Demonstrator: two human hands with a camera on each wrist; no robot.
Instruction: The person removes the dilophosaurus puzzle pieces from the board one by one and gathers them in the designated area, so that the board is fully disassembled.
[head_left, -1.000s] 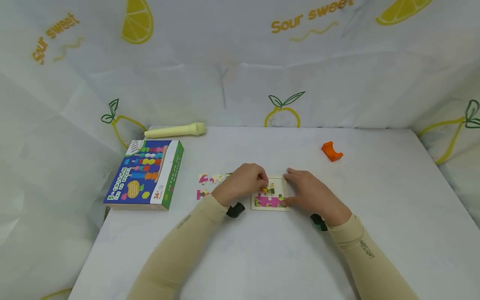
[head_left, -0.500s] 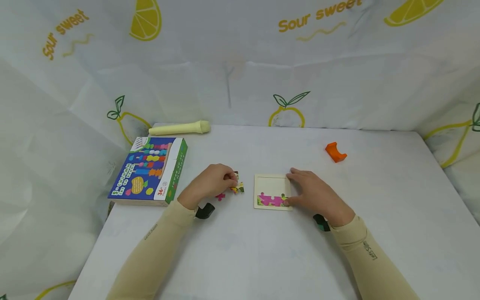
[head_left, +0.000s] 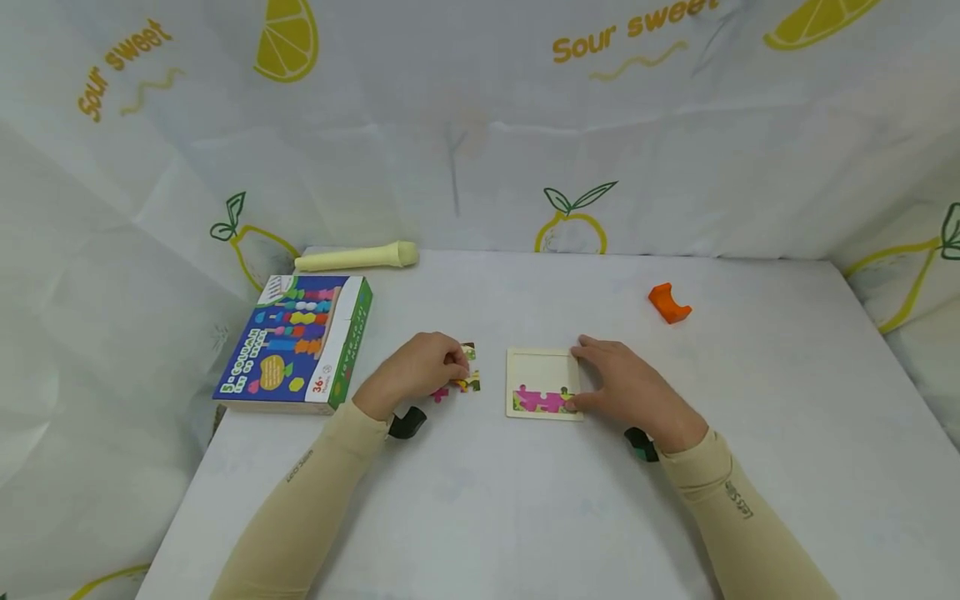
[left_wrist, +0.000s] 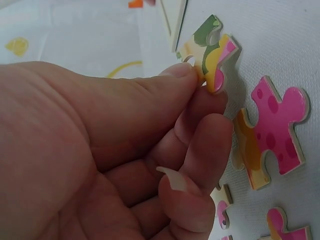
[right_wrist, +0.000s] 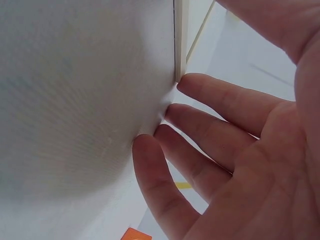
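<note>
My left hand (head_left: 416,371) pinches a yellow, green and pink jigsaw puzzle piece (left_wrist: 212,55) between thumb and fingertip, tilted close over the table. Beside it in the left wrist view lies a pink and orange puzzle piece (left_wrist: 275,127). Several other loose pieces are partly hidden by the hand. To the right is a square wooden puzzle tray (head_left: 543,365), with a row of joined pink pieces (head_left: 536,402) along its near edge. My right hand (head_left: 630,387) rests at the tray's right side, thumb on the near corner and fingers extended along the edge (right_wrist: 180,45).
A boxed bead toy (head_left: 288,346) lies at the left, with a pale yellow baton-like stick (head_left: 356,257) behind it. Farther right sits an orange curved block (head_left: 669,303). A white lemon-print sheet (head_left: 480,150) hangs behind the table.
From above the tray, my left hand moved left with the piece to the loose pieces, then lowered slightly there. The yellow piece left the tray area. My right hand stayed at the tray.
</note>
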